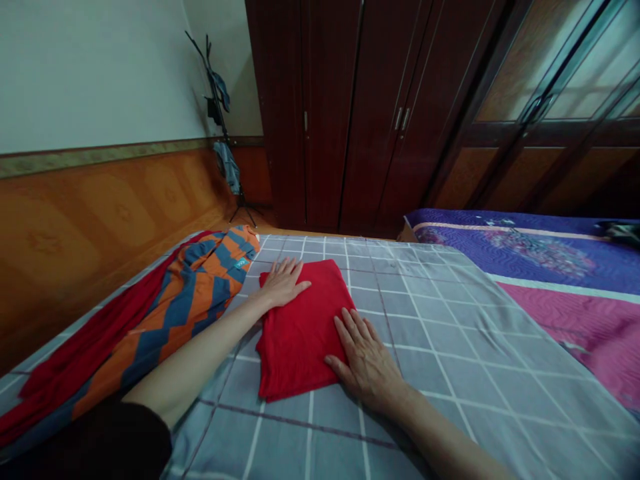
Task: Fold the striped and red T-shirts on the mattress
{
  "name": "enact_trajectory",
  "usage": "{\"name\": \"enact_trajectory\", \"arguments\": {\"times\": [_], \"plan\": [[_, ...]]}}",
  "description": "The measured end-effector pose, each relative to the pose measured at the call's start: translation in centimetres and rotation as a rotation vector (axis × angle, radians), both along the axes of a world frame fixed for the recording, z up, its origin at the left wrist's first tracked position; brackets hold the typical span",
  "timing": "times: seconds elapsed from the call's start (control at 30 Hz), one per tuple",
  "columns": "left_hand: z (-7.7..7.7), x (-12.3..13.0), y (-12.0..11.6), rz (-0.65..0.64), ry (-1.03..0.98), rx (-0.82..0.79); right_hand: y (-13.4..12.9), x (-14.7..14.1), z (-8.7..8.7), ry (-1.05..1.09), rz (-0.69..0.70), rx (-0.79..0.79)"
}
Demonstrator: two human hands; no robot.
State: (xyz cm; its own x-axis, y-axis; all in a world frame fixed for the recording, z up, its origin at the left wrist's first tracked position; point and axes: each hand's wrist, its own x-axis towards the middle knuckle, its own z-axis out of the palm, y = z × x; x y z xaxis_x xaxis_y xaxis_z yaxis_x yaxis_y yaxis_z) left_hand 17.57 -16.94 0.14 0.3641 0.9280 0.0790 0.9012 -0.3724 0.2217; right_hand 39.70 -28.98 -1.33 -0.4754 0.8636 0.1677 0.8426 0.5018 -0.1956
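Red folded cloth (303, 327): lying on grey checked sheet (450, 333); left hand (283, 283) and right hand (367, 360) pressing flat, fingers spread, gripping nothing; even palm pressure is keeping edges aligned.

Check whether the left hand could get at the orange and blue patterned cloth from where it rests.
Probably yes: the left hand lies flat on the red cloth, right beside the patterned cloth, with nothing between them.

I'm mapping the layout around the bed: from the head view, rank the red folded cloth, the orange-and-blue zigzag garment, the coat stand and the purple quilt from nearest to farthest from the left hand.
1. Red folded cloth: under the left hand.
2. Orange-and-blue zigzag garment: just to its left.
3. Coat stand: in the far corner, beyond the bed.
4. Purple quilt: far right.

Stand and quilt are close to call.
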Motion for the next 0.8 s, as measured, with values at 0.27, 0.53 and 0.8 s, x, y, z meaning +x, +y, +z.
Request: {"name": "enact_trajectory", "arguments": {"times": [0.27, 0.53, 0.8], "plan": [[0.3, -2.2, -8.2, -0.114, 0.070, -0.004, 0.1, 0.0, 0.0, -0.037, 0.005, 0.029], [0.9, -2.0, -14.3, -0.296, 0.057, -0.110, 0.1, 0.0, -0.2, -0.015, -0.005, 0.062], [0.0, -2.2, -15.5, -0.354, 0.119, -0.011, -1.0, -0.7, 1.0, -0.018, 0.291, 0.014]]}}
